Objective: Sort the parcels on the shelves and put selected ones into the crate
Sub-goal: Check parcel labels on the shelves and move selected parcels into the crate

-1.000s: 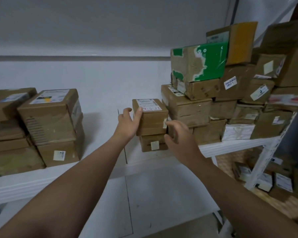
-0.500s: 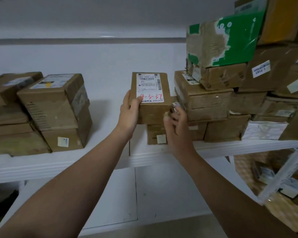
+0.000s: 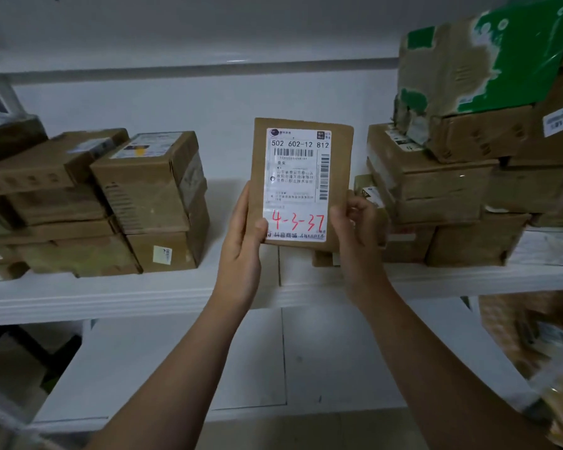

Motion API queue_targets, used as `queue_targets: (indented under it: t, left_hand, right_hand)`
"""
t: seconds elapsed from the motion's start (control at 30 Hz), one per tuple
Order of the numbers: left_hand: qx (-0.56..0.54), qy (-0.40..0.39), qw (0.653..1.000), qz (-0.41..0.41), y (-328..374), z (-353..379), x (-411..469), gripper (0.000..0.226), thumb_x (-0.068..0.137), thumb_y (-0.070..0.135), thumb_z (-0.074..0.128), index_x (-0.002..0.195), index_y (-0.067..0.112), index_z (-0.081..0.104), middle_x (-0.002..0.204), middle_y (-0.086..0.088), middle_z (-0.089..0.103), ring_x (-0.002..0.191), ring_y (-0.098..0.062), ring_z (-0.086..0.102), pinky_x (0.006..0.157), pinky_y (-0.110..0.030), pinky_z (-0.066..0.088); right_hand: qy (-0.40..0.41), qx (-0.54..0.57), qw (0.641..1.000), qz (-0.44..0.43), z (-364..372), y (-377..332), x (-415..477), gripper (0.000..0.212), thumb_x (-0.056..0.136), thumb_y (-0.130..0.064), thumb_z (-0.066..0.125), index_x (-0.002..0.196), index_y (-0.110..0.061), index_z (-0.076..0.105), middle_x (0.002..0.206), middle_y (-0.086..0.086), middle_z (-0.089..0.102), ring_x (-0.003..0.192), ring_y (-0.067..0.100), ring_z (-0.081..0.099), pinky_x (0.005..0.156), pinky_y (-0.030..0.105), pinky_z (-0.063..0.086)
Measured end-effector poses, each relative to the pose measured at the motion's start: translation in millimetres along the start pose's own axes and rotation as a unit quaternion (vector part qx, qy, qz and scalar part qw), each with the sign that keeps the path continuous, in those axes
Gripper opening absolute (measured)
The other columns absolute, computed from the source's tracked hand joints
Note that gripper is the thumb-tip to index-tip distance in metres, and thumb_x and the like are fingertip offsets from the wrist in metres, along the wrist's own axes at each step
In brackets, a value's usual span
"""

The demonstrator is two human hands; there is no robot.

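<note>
Cardboard parcel [image 3: 301, 183] is held upright in front of the white shelf [image 3: 143, 293], above its front edge, label side turned to the camera. It is gripped at the lower left edge by the left hand [image 3: 241, 245], thumb laid on the shipping label [image 3: 294, 219], and at the lower right edge by the right hand [image 3: 355, 241], fingers [image 3: 355, 206] curled round it. "4-3-37" is written in red on the label. Stacked cardboard boxes [image 3: 150, 196] are seen on the shelf at left, more boxes [image 3: 436, 190] at right, a green-printed box [image 3: 488, 60] on top.

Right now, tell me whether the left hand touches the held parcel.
Touching. Head view shows the left hand gripping the parcel at its lower left edge, thumb pressed on the label.
</note>
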State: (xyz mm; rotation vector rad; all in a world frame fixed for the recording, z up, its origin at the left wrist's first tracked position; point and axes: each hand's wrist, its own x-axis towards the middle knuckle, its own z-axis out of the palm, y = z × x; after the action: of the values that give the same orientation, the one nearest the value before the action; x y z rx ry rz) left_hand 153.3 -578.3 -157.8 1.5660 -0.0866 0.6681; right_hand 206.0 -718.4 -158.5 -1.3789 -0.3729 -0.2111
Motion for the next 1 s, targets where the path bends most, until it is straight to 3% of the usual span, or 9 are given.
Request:
queue_targets:
  t: [0.17, 0.3, 0.47, 0.57, 0.67, 0.77, 0.83, 0.93, 1.0]
  left_hand:
    - [0.007, 0.001, 1.000, -0.002, -5.4, -13.6, -18.7, 0.042, 0.088, 0.027, 0.041, 0.119, 0.055, 0.043, 0.137, 0.007, 0.053, 0.123, -0.010, 0.053, 0.098, -0.025, 0.048]
    - [0.020, 0.013, 1.000, -0.019, -6.5, -20.6, -24.3, 0.041, 0.088, 0.026, 0.040, 0.116, 0.055, 0.043, 0.137, 0.006, 0.053, 0.122, -0.011, 0.054, 0.097, -0.024, 0.049]
    - [0.031, 0.026, 0.999, -0.026, -12.9, -31.6, -23.3, 0.049, 0.100, 0.006, 0.035, 0.118, 0.051, 0.043, 0.134, 0.004, 0.055, 0.120, -0.010, 0.055, 0.095, -0.023, 0.049]
    - [0.050, 0.036, 0.998, -0.036, -18.0, -37.9, -20.4, 0.046, 0.101, 0.006, 0.034, 0.124, 0.045, 0.043, 0.130, 0.010, 0.055, 0.117, -0.002, 0.054, 0.093, -0.016, 0.047]
    - [0.138, 0.041, 0.989, -0.022, -25.1, -45.4, -14.2, 0.037, 0.103, 0.019, 0.036, 0.128, 0.046, 0.035, 0.125, 0.015, 0.047, 0.112, 0.015, 0.045, 0.091, -0.002, 0.035]
    - [0.254, 0.043, 0.966, 0.001, -31.3, -55.6, -8.3, 0.037, 0.100, 0.029, 0.040, 0.127, 0.052, 0.027, 0.118, -0.003, 0.034, 0.102, 0.005, 0.037, 0.090, 0.002, 0.024]
    - [0.323, 0.008, 0.946, 0.035, -33.7, -64.1, -8.4, 0.049, 0.095, 0.032, 0.051, 0.136, 0.048, 0.029, 0.123, -0.006, 0.031, 0.101, 0.000, 0.034, 0.093, 0.001, 0.024]
    - [0.447, -0.060, 0.885, 0.112, -40.7, -76.1, -9.0, 0.060, 0.083, 0.030, 0.071, 0.138, 0.034, 0.046, 0.146, -0.010, 0.028, 0.121, -0.012, 0.036, 0.102, -0.022, 0.034]
    - [0.496, -0.064, 0.853, 0.146, -46.4, -80.4, -4.6, 0.056, 0.082, 0.016, 0.072, 0.133, 0.024, 0.052, 0.151, -0.011, 0.032, 0.121, -0.028, 0.048, 0.095, -0.035, 0.046]
  right_hand:
    - [0.003, 0.071, 0.997, 0.028, 4.4, 16.3, -22.1, 0.031, 0.079, -0.031, 0.055, 0.109, -0.026, 0.045, 0.114, 0.000, 0.061, 0.092, 0.000, 0.063, 0.073, 0.015, 0.050]
    - [0.025, 0.111, 0.991, 0.066, 15.9, 25.1, -29.2, 0.029, 0.082, -0.022, 0.055, 0.108, -0.022, 0.043, 0.102, -0.004, 0.060, 0.078, -0.005, 0.064, 0.063, 0.013, 0.049]
    - [0.010, 0.104, 0.990, 0.099, 29.1, 30.4, -27.5, 0.019, 0.097, -0.007, 0.047, 0.111, -0.017, 0.040, 0.098, -0.006, 0.058, 0.070, -0.010, 0.063, 0.059, 0.011, 0.048]
    - [0.010, 0.087, 0.989, 0.118, 36.6, 35.7, -26.8, 0.016, 0.095, -0.017, 0.055, 0.104, -0.024, 0.043, 0.102, -0.004, 0.059, 0.072, -0.010, 0.063, 0.060, 0.011, 0.048]
    - [0.006, 0.066, 0.986, 0.152, 42.6, 40.0, -23.7, 0.013, 0.095, -0.031, 0.057, 0.099, -0.027, 0.046, 0.096, -0.006, 0.064, 0.070, -0.008, 0.063, 0.064, 0.017, 0.049]
    - [0.017, 0.047, 0.982, 0.180, 47.4, 41.7, -18.2, 0.013, 0.094, -0.039, 0.055, 0.095, -0.029, 0.048, 0.083, -0.013, 0.066, 0.071, -0.003, 0.064, 0.069, 0.027, 0.050]
    - [0.023, 0.028, 0.981, 0.191, 51.2, 42.6, -12.2, 0.018, 0.092, -0.044, 0.057, 0.096, -0.028, 0.051, 0.087, -0.011, 0.067, 0.081, 0.006, 0.065, 0.076, 0.035, 0.054]
    - [0.027, 0.009, 0.976, 0.215, 58.4, 39.1, -2.0, 0.030, 0.090, -0.050, 0.058, 0.107, -0.025, 0.054, 0.095, -0.007, 0.066, 0.086, 0.010, 0.064, 0.073, 0.033, 0.055]
    - [0.015, -0.005, 0.976, 0.216, 62.6, 37.9, 1.3, 0.032, 0.092, -0.047, 0.056, 0.113, -0.023, 0.056, 0.096, -0.008, 0.064, 0.081, 0.005, 0.064, 0.062, 0.023, 0.050]
